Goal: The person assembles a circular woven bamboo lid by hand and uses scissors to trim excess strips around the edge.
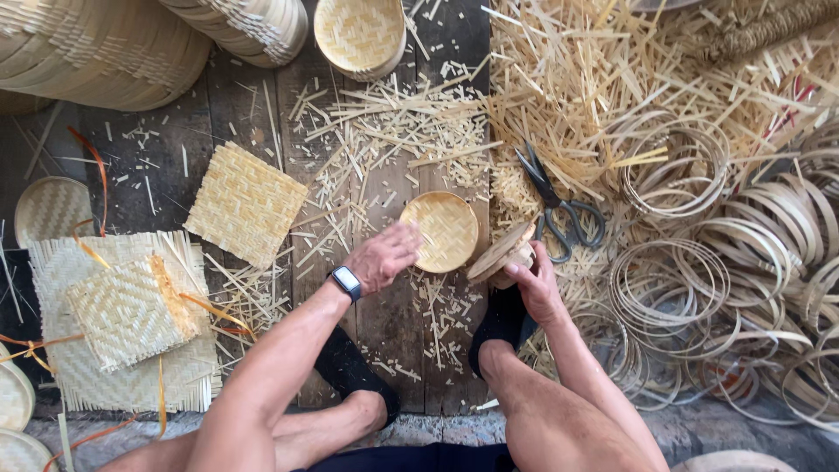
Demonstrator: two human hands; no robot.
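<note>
My left hand [383, 255], with a dark watch at the wrist, reaches toward a small round woven bamboo tray [444, 229] lying on the dark wooden boards; the fingertips touch its left rim. My right hand [533, 284] grips a tilted round wooden disc-shaped block [502, 251] just right of the tray. Both my feet in black socks rest on the boards below the hands.
Scissors [558, 205] lie right of the tray among bamboo strips. Thin bamboo hoops [673, 280] pile at the right. A square woven mat [245, 204] lies left, more mats [122, 315] at lower left. Stacked woven trays [360, 35] stand at the top.
</note>
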